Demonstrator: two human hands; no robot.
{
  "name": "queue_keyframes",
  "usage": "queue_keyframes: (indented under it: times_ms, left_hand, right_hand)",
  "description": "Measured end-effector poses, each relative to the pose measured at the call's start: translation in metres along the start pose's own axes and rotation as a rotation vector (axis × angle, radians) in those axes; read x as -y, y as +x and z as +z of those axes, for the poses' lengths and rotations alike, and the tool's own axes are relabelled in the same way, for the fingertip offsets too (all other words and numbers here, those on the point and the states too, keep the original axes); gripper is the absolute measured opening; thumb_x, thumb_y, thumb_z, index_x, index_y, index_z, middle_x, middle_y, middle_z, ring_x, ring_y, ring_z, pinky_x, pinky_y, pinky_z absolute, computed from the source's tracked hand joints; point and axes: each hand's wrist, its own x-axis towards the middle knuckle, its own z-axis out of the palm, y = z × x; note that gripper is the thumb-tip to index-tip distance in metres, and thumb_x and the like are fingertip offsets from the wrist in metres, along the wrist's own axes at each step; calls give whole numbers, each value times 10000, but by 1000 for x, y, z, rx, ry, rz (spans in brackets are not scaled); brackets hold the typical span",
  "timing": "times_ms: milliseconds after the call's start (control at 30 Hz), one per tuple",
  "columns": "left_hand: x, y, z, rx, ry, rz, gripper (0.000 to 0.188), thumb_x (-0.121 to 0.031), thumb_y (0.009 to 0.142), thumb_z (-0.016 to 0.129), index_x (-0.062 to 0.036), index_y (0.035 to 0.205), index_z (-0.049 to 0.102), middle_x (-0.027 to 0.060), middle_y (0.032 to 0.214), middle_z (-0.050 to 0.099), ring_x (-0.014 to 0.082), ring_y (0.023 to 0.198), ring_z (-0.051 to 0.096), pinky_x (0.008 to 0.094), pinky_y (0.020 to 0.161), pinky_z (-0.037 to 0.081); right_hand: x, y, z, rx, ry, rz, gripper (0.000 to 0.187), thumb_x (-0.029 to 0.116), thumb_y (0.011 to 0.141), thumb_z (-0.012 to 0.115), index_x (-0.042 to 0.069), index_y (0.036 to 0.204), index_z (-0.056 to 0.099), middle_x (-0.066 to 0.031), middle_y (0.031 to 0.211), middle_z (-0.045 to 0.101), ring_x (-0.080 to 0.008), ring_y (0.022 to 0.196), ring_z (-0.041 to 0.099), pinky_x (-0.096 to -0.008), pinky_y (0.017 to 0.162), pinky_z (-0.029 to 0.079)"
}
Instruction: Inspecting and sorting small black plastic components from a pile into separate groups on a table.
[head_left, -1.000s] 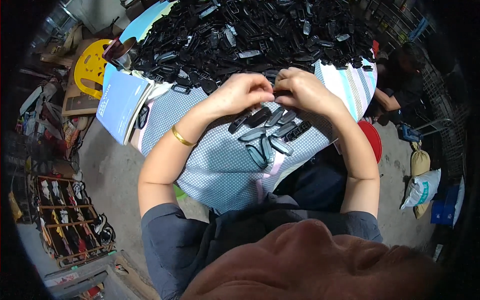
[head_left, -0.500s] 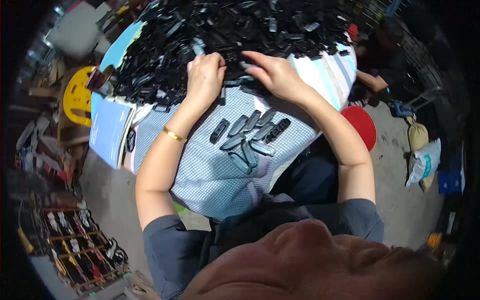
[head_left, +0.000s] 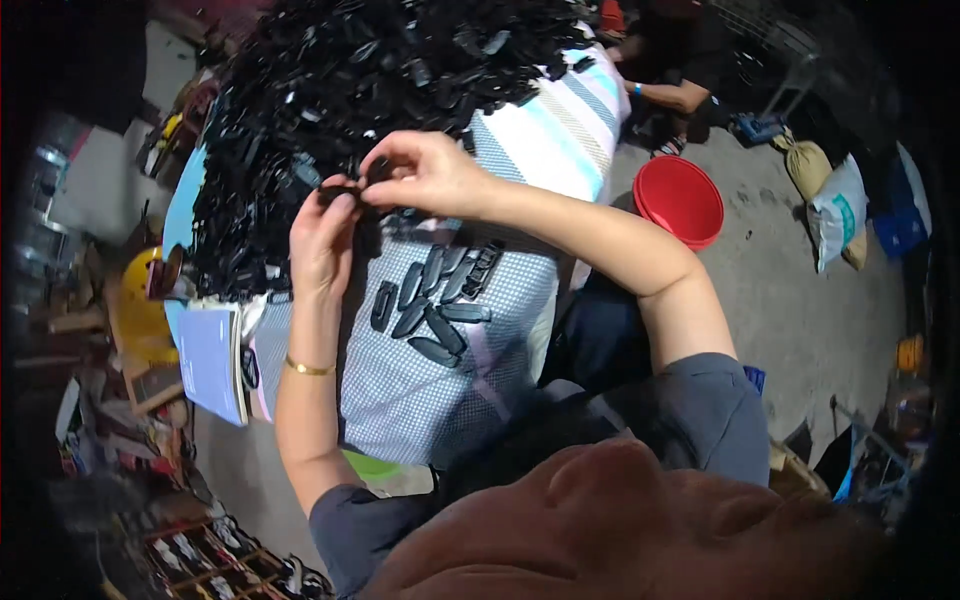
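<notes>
Over the near edge of a big heap of small black plastic parts [head_left: 300,90], my two hands meet. My left hand [head_left: 322,245] pinches a dark plastic part [head_left: 340,192] between thumb and fingers. My right hand [head_left: 435,178] has its thumb and fingertips closed at the same spot, with a black plastic part [head_left: 379,168] between them. Whether the two pieces touch is hidden by the fingers. Nearer to me, several oblong black plastic parts [head_left: 440,325] lie in a loose cluster on the checked cloth [head_left: 400,410].
A blue-covered book [head_left: 212,365] lies at the table's left edge, close to a yellow stool [head_left: 143,300]. On the floor to the right stand a red bucket [head_left: 680,200] and a white sack [head_left: 838,212]. Another person's arm [head_left: 675,95] shows at the far right.
My view has turned, shifting the table leftward in it. My hands have come together from apart, and dark pieces now show between the fingers. The cluster on the cloth looks the same.
</notes>
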Motion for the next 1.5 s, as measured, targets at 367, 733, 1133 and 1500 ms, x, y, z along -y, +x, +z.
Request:
queue_keyframes:
  times_ms: [367,733,1133,1500]
  left_hand:
    - [8,-5,0,45,337,141,285,-6,863,521,53,1141,514,81,1030,587,127,880,563,233,796,451]
    - [6,-5,-9,-37,370,79,310,25,832,547,59,1140,525,111,1050,592,146,887,584,246,798,481]
    - [-1,-6,-10,-21,360,77,311,25,832,542,58,1140,525,108,1033,598,141,861,593,238,775,493]
    - [1,-4,-10,-18,470,113,305,57,805,549,65,1109,549,100,1000,607,132,833,592,227,746,494]
  right_hand:
    - [-5,-7,2,-122,-214,-218,245,162,722,686,2,901,637,-87,813,634,-148,718,616,-255,635,492]
    - [-11,-7,2,-130,-451,-330,259,172,693,683,-13,862,619,-117,763,614,-226,674,620,-297,603,497]
    - [-12,-6,4,-148,-453,-480,233,176,703,670,-5,829,598,-120,755,598,-247,658,610,-317,580,489]
    - [-7,-13,-1,-83,-414,-343,233,219,684,653,20,797,605,-141,790,597,-314,714,597,-377,617,487]
